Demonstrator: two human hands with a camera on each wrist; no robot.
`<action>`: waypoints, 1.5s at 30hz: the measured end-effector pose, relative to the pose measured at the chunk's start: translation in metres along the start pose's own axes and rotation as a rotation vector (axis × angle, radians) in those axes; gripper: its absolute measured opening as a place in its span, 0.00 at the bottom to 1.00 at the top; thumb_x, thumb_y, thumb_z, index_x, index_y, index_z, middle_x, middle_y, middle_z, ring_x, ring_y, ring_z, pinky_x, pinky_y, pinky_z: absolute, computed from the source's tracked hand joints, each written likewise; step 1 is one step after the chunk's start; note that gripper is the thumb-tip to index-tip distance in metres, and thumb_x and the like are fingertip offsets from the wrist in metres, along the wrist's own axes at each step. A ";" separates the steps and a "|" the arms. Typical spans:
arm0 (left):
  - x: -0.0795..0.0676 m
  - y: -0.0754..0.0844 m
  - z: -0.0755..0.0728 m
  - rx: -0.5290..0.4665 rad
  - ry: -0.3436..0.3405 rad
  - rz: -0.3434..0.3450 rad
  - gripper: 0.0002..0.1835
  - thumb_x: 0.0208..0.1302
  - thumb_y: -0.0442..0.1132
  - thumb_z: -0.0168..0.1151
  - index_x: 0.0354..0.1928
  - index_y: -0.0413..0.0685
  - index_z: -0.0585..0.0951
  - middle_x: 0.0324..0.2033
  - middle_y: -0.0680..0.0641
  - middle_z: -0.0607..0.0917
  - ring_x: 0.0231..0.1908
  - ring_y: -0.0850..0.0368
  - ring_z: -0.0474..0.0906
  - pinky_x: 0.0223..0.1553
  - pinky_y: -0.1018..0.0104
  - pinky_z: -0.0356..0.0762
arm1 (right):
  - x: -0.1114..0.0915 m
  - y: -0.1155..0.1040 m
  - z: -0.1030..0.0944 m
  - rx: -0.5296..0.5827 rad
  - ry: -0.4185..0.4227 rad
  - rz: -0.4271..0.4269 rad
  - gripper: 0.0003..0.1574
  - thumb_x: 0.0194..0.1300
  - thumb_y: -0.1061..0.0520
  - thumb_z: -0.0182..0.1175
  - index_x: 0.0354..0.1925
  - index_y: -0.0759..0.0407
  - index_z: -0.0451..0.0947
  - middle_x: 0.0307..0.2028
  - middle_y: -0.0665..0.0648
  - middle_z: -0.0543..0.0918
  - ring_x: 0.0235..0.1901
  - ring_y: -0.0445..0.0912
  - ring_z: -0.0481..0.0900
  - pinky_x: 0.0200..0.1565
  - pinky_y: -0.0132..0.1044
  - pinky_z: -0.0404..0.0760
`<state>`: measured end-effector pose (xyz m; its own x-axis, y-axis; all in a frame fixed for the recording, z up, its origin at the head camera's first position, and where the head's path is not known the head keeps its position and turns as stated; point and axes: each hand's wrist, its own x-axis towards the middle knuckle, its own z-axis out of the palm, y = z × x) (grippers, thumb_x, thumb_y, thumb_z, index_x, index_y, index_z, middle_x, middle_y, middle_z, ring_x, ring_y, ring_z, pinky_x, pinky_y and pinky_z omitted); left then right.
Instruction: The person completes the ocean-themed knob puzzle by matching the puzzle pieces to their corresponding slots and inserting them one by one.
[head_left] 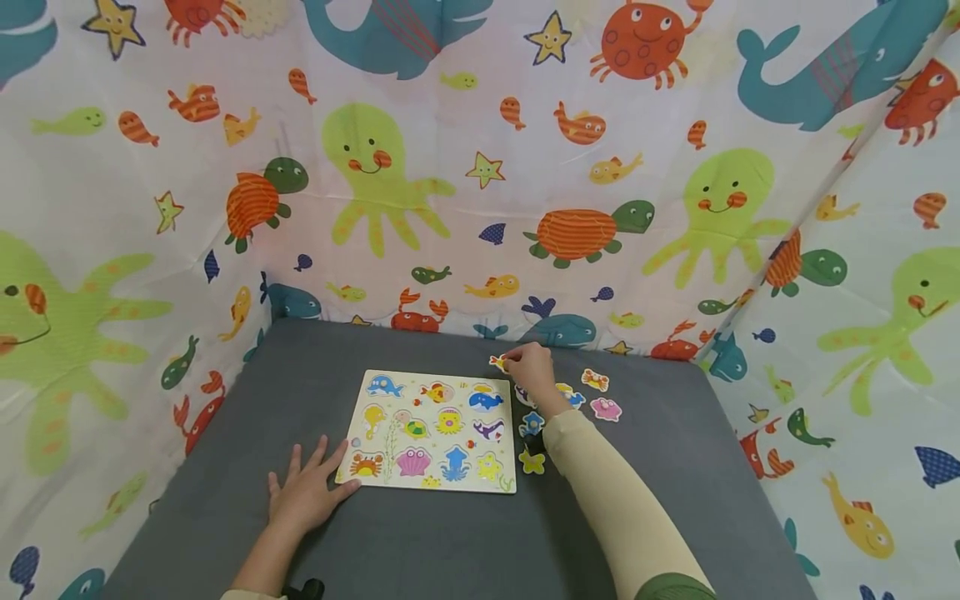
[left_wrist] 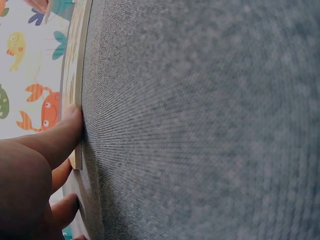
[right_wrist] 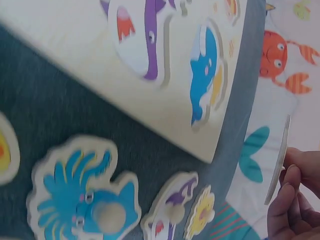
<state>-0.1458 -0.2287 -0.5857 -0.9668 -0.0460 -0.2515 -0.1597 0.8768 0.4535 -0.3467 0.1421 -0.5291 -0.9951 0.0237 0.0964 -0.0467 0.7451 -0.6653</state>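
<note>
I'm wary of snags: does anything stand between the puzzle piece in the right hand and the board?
Nothing visible does. The right hand holds the puzzle piece near the far right corner of the board; loose pieces lie to its right; the left hand touches its near left corner.

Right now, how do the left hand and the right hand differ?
The left hand has its fingers spread and touches the puzzle board; the right hand pinches a puzzle piece. The left hand is at the board's near left corner, the right hand around its far right corner. Both are bare.
</note>
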 end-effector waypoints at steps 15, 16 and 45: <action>0.000 0.000 0.000 0.012 -0.006 -0.015 0.49 0.59 0.71 0.62 0.79 0.61 0.59 0.79 0.38 0.50 0.77 0.26 0.31 0.65 0.17 0.25 | -0.007 -0.032 0.034 0.019 -0.089 -0.036 0.08 0.67 0.58 0.67 0.41 0.58 0.91 0.35 0.54 0.90 0.35 0.46 0.85 0.38 0.39 0.87; 0.000 0.000 0.000 0.010 -0.006 -0.015 0.49 0.59 0.70 0.63 0.79 0.61 0.59 0.79 0.38 0.50 0.77 0.26 0.31 0.65 0.17 0.25 | -0.008 -0.035 0.036 0.021 -0.099 -0.036 0.08 0.67 0.58 0.67 0.42 0.58 0.91 0.35 0.54 0.90 0.34 0.46 0.85 0.38 0.38 0.87; -0.001 0.002 -0.001 0.017 0.012 -0.015 0.47 0.62 0.67 0.64 0.79 0.62 0.60 0.79 0.39 0.51 0.77 0.26 0.32 0.65 0.17 0.27 | -0.022 -0.063 0.094 0.035 -0.200 -0.040 0.06 0.65 0.57 0.70 0.39 0.55 0.91 0.36 0.51 0.88 0.38 0.46 0.81 0.44 0.40 0.85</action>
<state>-0.1450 -0.2274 -0.5839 -0.9665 -0.0651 -0.2484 -0.1714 0.8838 0.4354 -0.3297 0.0322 -0.5587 -0.9897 -0.1410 -0.0233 -0.0862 0.7192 -0.6894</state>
